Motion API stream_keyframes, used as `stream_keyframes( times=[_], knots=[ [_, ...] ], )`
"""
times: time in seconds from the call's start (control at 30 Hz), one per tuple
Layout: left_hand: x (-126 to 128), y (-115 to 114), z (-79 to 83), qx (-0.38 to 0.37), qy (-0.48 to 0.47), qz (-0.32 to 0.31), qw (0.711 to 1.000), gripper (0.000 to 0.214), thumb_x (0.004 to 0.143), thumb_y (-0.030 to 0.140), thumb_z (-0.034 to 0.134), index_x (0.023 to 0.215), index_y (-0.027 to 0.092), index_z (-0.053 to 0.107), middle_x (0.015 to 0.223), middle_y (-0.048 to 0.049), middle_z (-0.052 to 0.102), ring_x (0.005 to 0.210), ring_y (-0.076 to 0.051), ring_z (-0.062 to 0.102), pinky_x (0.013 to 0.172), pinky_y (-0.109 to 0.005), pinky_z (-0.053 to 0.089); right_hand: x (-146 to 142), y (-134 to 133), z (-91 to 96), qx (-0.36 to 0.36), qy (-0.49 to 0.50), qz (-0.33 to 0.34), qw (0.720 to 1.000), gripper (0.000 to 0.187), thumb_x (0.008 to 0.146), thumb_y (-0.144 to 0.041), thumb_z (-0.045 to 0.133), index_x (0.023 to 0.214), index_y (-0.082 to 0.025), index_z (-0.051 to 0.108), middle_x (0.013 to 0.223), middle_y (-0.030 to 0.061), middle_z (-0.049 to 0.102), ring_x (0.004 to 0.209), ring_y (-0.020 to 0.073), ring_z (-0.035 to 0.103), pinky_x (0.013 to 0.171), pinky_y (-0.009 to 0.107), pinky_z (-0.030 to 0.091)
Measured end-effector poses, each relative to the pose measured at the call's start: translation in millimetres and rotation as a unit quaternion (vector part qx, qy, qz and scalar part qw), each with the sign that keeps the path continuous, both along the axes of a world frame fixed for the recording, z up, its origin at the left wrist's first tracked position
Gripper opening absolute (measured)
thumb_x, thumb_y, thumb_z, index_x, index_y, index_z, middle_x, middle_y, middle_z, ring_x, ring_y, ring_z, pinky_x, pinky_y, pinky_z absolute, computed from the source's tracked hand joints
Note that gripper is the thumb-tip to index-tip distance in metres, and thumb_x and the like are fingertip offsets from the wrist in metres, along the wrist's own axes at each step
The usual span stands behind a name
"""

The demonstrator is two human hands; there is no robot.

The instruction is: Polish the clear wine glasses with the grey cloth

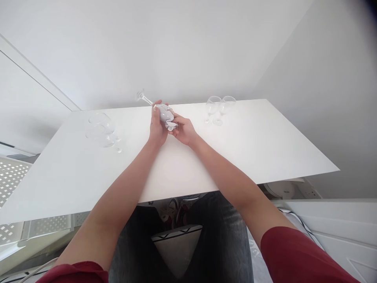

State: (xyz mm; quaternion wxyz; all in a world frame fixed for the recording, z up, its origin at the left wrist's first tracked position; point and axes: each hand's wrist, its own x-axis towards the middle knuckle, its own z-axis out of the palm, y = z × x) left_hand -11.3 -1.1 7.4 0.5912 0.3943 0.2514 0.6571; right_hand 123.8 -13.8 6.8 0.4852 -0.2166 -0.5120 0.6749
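Observation:
My left hand [157, 127] is closed round the bowl of a clear wine glass [160, 110], which lies tilted with its stem and foot pointing up and to the left. My right hand [183, 130] is closed on a white cloth [171, 125] pushed against the glass's mouth. Both hands hover over the back middle of a white table [265, 145].
Two upright wine glasses [218, 108] stand at the back right of the table. A group of clear glasses [101, 129] stands at the back left. White walls rise behind the table. My legs show below its front edge.

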Motion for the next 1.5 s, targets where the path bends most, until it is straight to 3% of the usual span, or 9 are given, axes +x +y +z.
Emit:
stream_keyframes(
  times=[0.07,0.27,0.47,0.6,0.83,1.0,1.2,1.37,1.5],
  knots=[
    [1,2,-3.4,-0.023,0.008,0.010,1.000,0.041,0.105,0.062,0.061,0.135,0.034,0.065,0.117,-0.0041,0.075,0.100,-0.018,0.074,0.082,-0.031,0.061,1,4,-2.9,0.095,-0.109,-0.071,0.987,0.046,0.089,-0.025,0.063,0.134,-0.025,0.070,0.107,0.0027,0.072,0.085,0.0173,0.061,0.080,0.032,0.062],
    [6,2,-13.6,0.011,0.046,0.013,0.999,0.043,0.096,0.066,0.074,0.106,0.024,0.075,0.107,-0.0070,0.076,0.100,-0.018,0.074,0.086,-0.029,0.060,-2,13,-11.2,0.313,-0.375,-0.258,0.834,0.063,0.089,-0.009,0.044,0.147,-0.019,0.069,0.138,0.0106,0.073,0.111,0.0271,0.060,0.113,0.052,0.053],
    [1,4,-13.6,-0.016,0.059,0.002,0.998,0.047,0.088,0.068,0.080,0.106,0.025,0.076,0.113,-0.0100,0.077,0.105,-0.025,0.074,0.073,-0.031,0.061,-6,12,-7.2,0.011,-0.132,-0.151,0.980,0.044,0.085,-0.015,0.056,0.124,-0.020,0.074,0.099,0.0040,0.072,0.073,0.0141,0.059,0.074,0.030,0.063],
    [-1,6,-14.7,0.034,0.040,-0.006,0.999,0.053,0.085,0.057,0.089,0.131,0.036,0.072,0.148,-0.0050,0.069,0.131,-0.025,0.068,0.091,-0.032,0.062,3,10,-1.3,-0.101,0.059,-0.052,0.992,0.034,0.082,-0.014,0.063,0.114,-0.022,0.071,0.078,-0.0047,0.058,0.053,0.0074,0.033,0.054,0.020,0.051],
    [2,2,-14.4,-0.026,0.067,0.005,0.997,0.037,0.097,0.061,0.073,0.118,0.031,0.075,0.142,-0.0078,0.072,0.139,-0.028,0.066,0.104,-0.040,0.060,-3,8,-4.4,0.051,-0.174,-0.226,0.957,0.053,0.082,-0.013,0.058,0.131,-0.028,0.074,0.120,0.0021,0.074,0.078,0.0131,0.057,0.055,0.020,0.055],
    [2,2,-12.8,-0.037,0.070,0.019,0.997,0.040,0.089,0.059,0.084,0.106,0.025,0.073,0.120,-0.0096,0.076,0.122,-0.027,0.073,0.099,-0.039,0.063,-6,5,-1.0,-0.001,-0.129,-0.163,0.978,0.050,0.085,-0.017,0.062,0.133,-0.027,0.071,0.099,0.0002,0.070,0.062,0.0102,0.049,0.055,0.024,0.057],
    [-1,9,-17.7,-0.011,0.056,-0.018,0.998,0.049,0.082,0.052,0.092,0.121,0.030,0.072,0.134,-0.0074,0.073,0.129,-0.026,0.070,0.103,-0.038,0.059,8,12,0.3,-0.108,0.041,-0.087,0.989,0.021,0.080,-0.017,0.064,0.100,-0.020,0.070,0.079,-0.0034,0.061,0.052,0.0061,0.036,0.060,0.024,0.057],
    [0,6,-17.6,-0.041,0.086,0.022,0.995,0.048,0.091,0.068,0.078,0.118,0.029,0.074,0.133,-0.0092,0.074,0.123,-0.025,0.072,0.089,-0.032,0.061,1,11,-6.5,0.024,-0.142,-0.196,0.970,0.048,0.080,-0.015,0.060,0.125,-0.026,0.073,0.105,0.0019,0.073,0.070,0.0125,0.053,0.059,0.023,0.057],
    [2,3,-15.7,-0.036,0.080,0.026,0.996,0.050,0.089,0.072,0.077,0.108,0.026,0.074,0.106,-0.0082,0.077,0.097,-0.023,0.076,0.078,-0.034,0.063,-8,5,-5.8,0.082,-0.204,-0.163,0.962,0.064,0.082,-0.012,0.057,0.144,-0.028,0.067,0.109,0.0025,0.073,0.073,0.0133,0.056,0.065,0.025,0.058]
  ],
)
